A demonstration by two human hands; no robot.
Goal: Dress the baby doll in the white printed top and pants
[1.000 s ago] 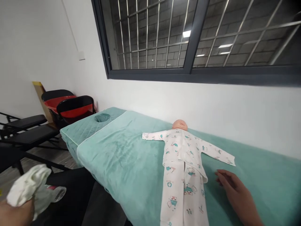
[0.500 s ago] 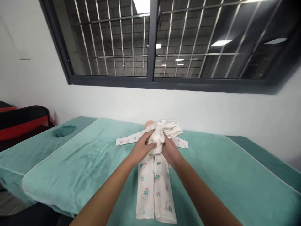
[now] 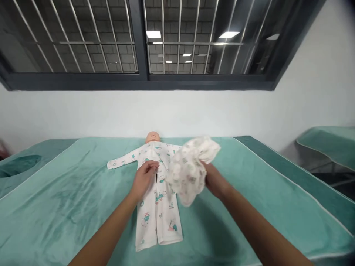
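Note:
A bald doll [image 3: 152, 136] lies on its back on the bed, its head toward the wall. It wears a white baby outfit [image 3: 144, 221] with small green and pink prints, with long sleeves and legs. To the right, in the air, my right hand [image 3: 215, 179] grips a crumpled printed white cloth [image 3: 187, 170], blurred by motion. The cloth hides part of the outfit's right side and right sleeve. My left hand [image 3: 144, 179] is over the outfit's middle, its fingers curled together; whatever lies between the fingertips is hidden.
A green sheet [image 3: 69, 192] covers the bed, which has a round hole [image 3: 22, 165] at its left end. Behind the bed stands a white wall [image 3: 124, 114] below a barred window [image 3: 144, 83]. Another green-covered surface [image 3: 330, 144] is at the far right.
The cloth has moved right off the doll, in my right hand. My left hand has come off the cloth. The doll's head and outfit front now show. The view has shifted right.

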